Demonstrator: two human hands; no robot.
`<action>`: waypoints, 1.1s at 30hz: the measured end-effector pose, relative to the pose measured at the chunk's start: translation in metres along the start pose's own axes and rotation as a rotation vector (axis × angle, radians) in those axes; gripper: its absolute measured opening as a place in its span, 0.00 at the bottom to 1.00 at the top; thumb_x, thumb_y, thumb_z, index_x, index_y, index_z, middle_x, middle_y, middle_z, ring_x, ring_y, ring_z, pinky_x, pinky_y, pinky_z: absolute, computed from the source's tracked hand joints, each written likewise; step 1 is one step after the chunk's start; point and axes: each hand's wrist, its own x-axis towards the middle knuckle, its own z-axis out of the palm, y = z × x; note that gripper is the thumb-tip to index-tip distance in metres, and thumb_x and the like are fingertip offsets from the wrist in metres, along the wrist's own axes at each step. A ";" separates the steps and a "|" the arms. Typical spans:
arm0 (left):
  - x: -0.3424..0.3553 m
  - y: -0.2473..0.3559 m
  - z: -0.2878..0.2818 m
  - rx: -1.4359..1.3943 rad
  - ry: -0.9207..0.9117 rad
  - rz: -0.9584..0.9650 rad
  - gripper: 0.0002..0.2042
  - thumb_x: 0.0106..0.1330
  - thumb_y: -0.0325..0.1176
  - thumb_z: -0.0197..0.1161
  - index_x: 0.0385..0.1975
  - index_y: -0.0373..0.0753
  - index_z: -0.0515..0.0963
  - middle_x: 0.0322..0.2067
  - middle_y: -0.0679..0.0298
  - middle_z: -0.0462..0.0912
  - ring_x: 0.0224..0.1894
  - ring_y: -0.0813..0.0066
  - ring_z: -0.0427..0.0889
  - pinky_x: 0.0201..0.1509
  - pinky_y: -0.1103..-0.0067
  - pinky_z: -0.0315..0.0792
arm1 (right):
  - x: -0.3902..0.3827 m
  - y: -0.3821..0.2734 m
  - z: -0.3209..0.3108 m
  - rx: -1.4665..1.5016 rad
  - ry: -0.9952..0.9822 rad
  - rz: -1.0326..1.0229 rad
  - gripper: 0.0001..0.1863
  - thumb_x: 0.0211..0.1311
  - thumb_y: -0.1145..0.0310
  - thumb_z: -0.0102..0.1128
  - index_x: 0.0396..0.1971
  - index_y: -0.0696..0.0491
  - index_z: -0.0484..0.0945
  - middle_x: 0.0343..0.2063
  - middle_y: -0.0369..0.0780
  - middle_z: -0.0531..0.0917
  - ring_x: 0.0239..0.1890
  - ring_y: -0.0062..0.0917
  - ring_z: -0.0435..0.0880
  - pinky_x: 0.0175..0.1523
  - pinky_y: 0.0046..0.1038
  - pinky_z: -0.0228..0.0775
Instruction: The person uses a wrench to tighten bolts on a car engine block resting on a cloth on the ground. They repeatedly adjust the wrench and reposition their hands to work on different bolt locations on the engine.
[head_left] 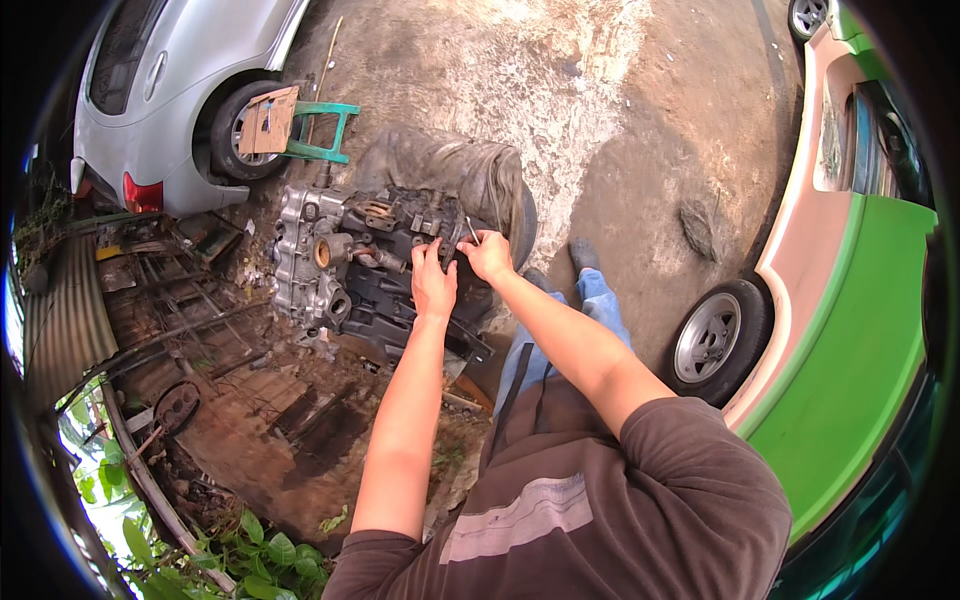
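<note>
A grimy engine block (345, 265) with a silver-grey aluminium end rests on a worn tyre (522, 222) on the ground. My left hand (432, 283) lies flat on the dark upper side of the engine, fingers pointing up. Just to its right, my right hand (488, 254) is closed around a thin metal tool (471, 231) whose tip pokes into the engine's top edge. Both forearms reach in from the lower part of the head view. What the tool tip touches is hidden by my fingers.
A silver car (170, 95) stands at upper left, with a green metal stand (325, 135) and cardboard by its wheel. A green and pink car (850, 300) fills the right side, its wheel (715, 340) near my leg. Rusty scrap (190, 340) and plants lie at left.
</note>
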 end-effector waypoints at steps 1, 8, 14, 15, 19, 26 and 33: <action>0.001 0.001 0.000 0.020 0.010 0.006 0.27 0.65 0.29 0.71 0.65 0.39 0.73 0.59 0.53 0.71 0.58 0.48 0.79 0.61 0.62 0.76 | -0.002 0.001 0.002 0.018 0.005 0.000 0.08 0.59 0.65 0.75 0.34 0.54 0.90 0.29 0.44 0.90 0.35 0.33 0.90 0.45 0.37 0.78; 0.006 0.007 -0.002 0.092 -0.006 0.006 0.25 0.65 0.30 0.71 0.62 0.38 0.73 0.57 0.51 0.71 0.57 0.46 0.80 0.60 0.61 0.76 | -0.009 0.003 0.011 0.123 0.054 0.070 0.08 0.59 0.68 0.74 0.36 0.54 0.90 0.31 0.43 0.91 0.37 0.31 0.91 0.46 0.35 0.79; 0.008 0.005 -0.002 0.103 -0.013 0.022 0.26 0.64 0.30 0.72 0.62 0.38 0.73 0.57 0.50 0.71 0.57 0.45 0.80 0.60 0.61 0.76 | -0.002 0.016 0.019 0.273 0.035 0.173 0.08 0.56 0.71 0.76 0.35 0.55 0.89 0.32 0.42 0.91 0.37 0.28 0.89 0.46 0.33 0.78; 0.007 0.005 -0.002 0.103 0.003 0.050 0.26 0.64 0.30 0.72 0.62 0.38 0.73 0.56 0.50 0.71 0.57 0.45 0.79 0.60 0.61 0.76 | -0.001 0.019 0.022 0.308 0.042 0.182 0.08 0.56 0.71 0.76 0.35 0.55 0.89 0.32 0.42 0.91 0.36 0.27 0.89 0.46 0.32 0.78; 0.001 0.009 -0.004 0.262 0.055 0.176 0.27 0.63 0.30 0.72 0.62 0.39 0.74 0.57 0.51 0.72 0.59 0.47 0.77 0.60 0.61 0.74 | 0.000 0.027 0.033 0.516 0.081 0.239 0.06 0.60 0.71 0.74 0.35 0.57 0.88 0.29 0.38 0.89 0.27 0.20 0.83 0.35 0.26 0.73; 0.016 0.016 -0.019 0.395 -0.033 0.434 0.31 0.56 0.27 0.75 0.63 0.45 0.76 0.66 0.54 0.70 0.65 0.53 0.71 0.65 0.60 0.69 | -0.003 0.022 0.029 0.622 0.033 0.339 0.07 0.66 0.68 0.71 0.36 0.56 0.86 0.26 0.36 0.87 0.15 0.15 0.67 0.20 0.24 0.57; 0.022 0.006 -0.029 0.352 -0.090 0.487 0.35 0.53 0.26 0.77 0.65 0.46 0.74 0.68 0.61 0.69 0.70 0.54 0.67 0.69 0.60 0.67 | -0.008 0.017 0.033 0.720 0.043 0.388 0.07 0.67 0.68 0.71 0.37 0.56 0.86 0.28 0.36 0.88 0.19 0.14 0.72 0.24 0.22 0.61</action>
